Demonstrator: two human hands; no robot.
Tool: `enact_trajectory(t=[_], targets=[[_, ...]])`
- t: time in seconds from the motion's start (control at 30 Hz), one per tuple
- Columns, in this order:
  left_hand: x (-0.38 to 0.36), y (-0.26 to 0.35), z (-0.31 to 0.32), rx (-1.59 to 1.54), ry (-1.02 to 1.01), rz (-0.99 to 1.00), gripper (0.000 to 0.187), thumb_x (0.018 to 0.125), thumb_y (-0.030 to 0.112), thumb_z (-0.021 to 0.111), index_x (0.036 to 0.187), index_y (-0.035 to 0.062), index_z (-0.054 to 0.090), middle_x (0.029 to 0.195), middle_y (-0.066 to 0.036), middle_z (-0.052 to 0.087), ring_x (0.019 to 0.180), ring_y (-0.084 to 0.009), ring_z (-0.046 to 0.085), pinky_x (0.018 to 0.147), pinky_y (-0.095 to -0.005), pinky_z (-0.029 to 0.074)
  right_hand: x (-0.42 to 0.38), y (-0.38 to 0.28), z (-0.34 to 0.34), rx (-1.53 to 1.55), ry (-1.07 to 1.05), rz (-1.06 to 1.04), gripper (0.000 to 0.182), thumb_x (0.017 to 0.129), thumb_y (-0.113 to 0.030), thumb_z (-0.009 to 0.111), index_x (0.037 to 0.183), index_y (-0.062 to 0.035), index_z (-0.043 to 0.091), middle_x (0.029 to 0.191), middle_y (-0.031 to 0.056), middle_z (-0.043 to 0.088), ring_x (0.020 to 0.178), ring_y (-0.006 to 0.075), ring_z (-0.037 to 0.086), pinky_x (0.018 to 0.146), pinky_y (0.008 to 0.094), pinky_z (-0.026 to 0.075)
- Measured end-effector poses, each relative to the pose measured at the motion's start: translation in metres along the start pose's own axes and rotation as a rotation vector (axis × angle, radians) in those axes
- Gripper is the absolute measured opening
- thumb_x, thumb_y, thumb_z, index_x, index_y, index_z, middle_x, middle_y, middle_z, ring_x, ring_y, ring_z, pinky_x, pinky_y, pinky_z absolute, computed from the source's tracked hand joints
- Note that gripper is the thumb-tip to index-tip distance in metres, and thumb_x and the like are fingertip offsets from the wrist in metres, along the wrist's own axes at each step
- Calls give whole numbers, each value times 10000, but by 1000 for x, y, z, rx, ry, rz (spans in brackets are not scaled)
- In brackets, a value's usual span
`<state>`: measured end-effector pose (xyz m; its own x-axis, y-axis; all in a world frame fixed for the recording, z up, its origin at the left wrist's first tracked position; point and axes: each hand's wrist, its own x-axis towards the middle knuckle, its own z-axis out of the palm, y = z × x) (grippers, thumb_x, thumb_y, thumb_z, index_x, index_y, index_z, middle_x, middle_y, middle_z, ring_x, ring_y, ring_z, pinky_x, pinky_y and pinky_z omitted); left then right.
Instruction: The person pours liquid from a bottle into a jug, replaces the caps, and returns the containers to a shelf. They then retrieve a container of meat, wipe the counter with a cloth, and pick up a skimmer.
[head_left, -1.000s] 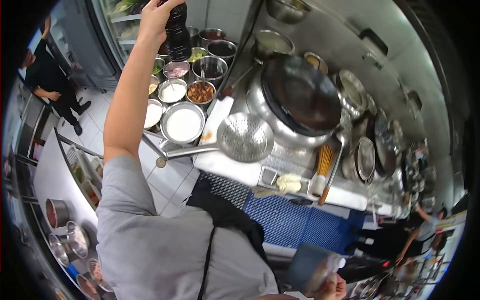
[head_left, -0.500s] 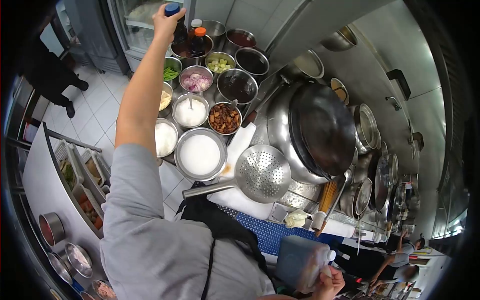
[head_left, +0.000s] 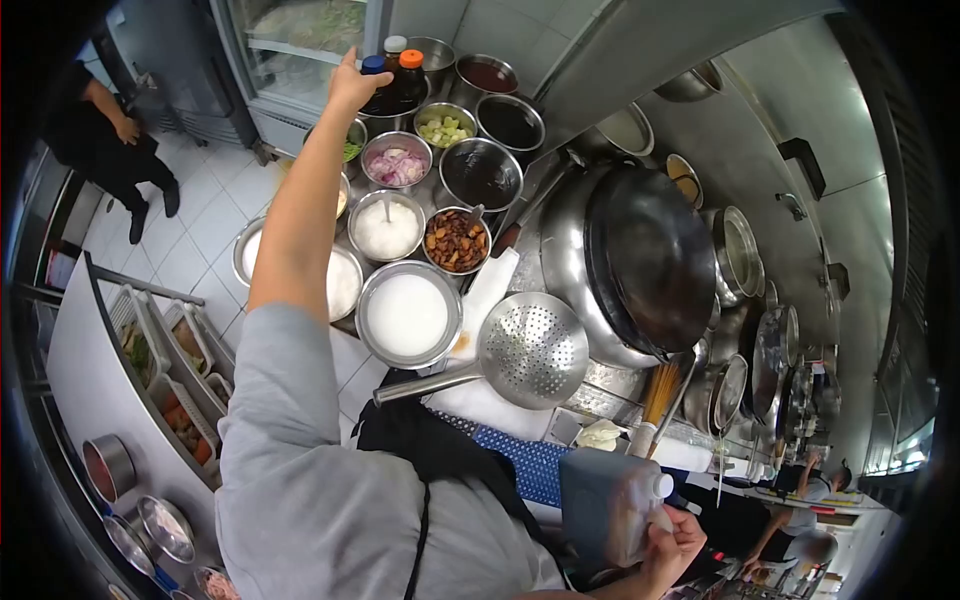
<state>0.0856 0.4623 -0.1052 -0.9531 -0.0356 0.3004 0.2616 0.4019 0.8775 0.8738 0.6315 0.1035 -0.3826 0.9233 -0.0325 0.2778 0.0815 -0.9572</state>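
Observation:
My left hand reaches to the far end of the row of pots, fingers spread beside the blue-capped bottle. That dark bottle stands with an orange-capped bottle and a grey-capped bottle in a steel pot, partly hidden by my hand. At the lower right, my right hand is closed on the handle of a translucent plastic jug of dark liquid with a white cap.
Steel pots hold chopped onion, white granules, brown fried pieces and milky liquid. A perforated strainer lies beside a dark wok. One person stands at left; others are lower right.
The blue-capped bottle, gripped and raised earlier, is now lower, among the other bottles, and my left fingers have spread. My right hand keeps holding the jug. The person at left has come further into view.

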Motion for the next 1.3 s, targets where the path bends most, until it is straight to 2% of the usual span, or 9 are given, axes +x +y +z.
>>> enact_trajectory(t=[0.1, 0.23, 0.43, 0.7, 0.83, 0.9, 0.97, 1.17, 1.3], targets=[[-41, 51, -47, -93, -24, 101, 901, 731, 339, 846, 1476, 46, 433, 1385, -267, 518, 1294, -324, 511, 1043, -390, 436, 13, -3, 5, -26, -141, -31, 301, 637, -33, 702, 905, 100, 678, 664, 77, 647, 469, 58, 487, 446, 188, 329], [-147, 126, -139, -347, -220, 77, 770, 798, 367, 810, 1446, 100, 491, 1372, -231, 534, 1267, -288, 541, 999, -386, 459, 34, -13, 15, -42, -409, -18, 361, 643, -23, 754, 975, 102, 691, 863, 114, 721, 755, 119, 658, 757, 239, 492], [-314, 168, -247, -426, -509, 126, 473, 929, 275, 686, 1328, 35, 599, 1109, -54, 686, 1035, -141, 628, 907, -298, 493, 54, -36, 58, -104, -799, -241, 407, 669, -65, 771, 1036, 95, 695, 907, 129, 736, 784, 146, 680, 753, 250, 512], [-451, 180, -233, -502, -891, 183, 1180, 625, 483, 906, 1540, 40, 308, 1470, -182, 451, 1378, -296, 434, 1114, -448, 358, 21, -45, 122, 121, -995, -339, 263, 740, 39, 718, 1004, 43, 720, 837, 54, 721, 720, 64, 631, 632, 230, 487], [-460, 183, -214, -549, -1002, 110, 1260, 559, 428, 947, 1541, 6, 279, 1443, -190, 476, 1338, -300, 477, 1126, -435, 353, -10, -56, 121, 101, -980, -290, 292, 728, 1, 756, 1015, 43, 721, 857, 77, 732, 731, 79, 659, 669, 227, 503], [-454, 181, -209, -609, -1162, 58, 1231, 554, 374, 959, 1520, -14, 302, 1400, -189, 513, 1302, -288, 509, 1108, -421, 377, -15, -35, 127, 97, -876, -602, 249, 736, 3, 749, 980, 37, 716, 797, 55, 714, 706, 64, 641, 633, 218, 481], [-456, 181, -203, -680, -1263, 9, 1205, 572, 379, 953, 1509, -21, 310, 1396, -200, 508, 1280, -296, 525, 1084, -421, 402, -34, -33, 124, 138, -837, -356, 198, 745, 5, 742, 936, 43, 706, 742, 33, 693, 688, 56, 625, 592, 218, 461], [-453, 190, -171, -895, -1427, 216, 1203, 611, 459, 926, 1515, -19, 292, 1397, -213, 490, 1253, -301, 532, 1061, -425, 417, -79, -25, 118, 79, -519, -167, 76, 863, -48, 703, 854, 27, 703, 663, -17, 642, 588, 2, 524, 504, 199, 385], [-440, 202, -153, -857, -1479, 648, 793, 721, 399, 861, 1339, 7, 555, 1318, -204, 569, 1198, -311, 569, 1006, -395, 444, -107, -6, 123, 45, -283, -127, 158, 869, -118, 710, 773, 6, 692, 603, -16, 594, 541, 14, 485, 478, 225, 359]])
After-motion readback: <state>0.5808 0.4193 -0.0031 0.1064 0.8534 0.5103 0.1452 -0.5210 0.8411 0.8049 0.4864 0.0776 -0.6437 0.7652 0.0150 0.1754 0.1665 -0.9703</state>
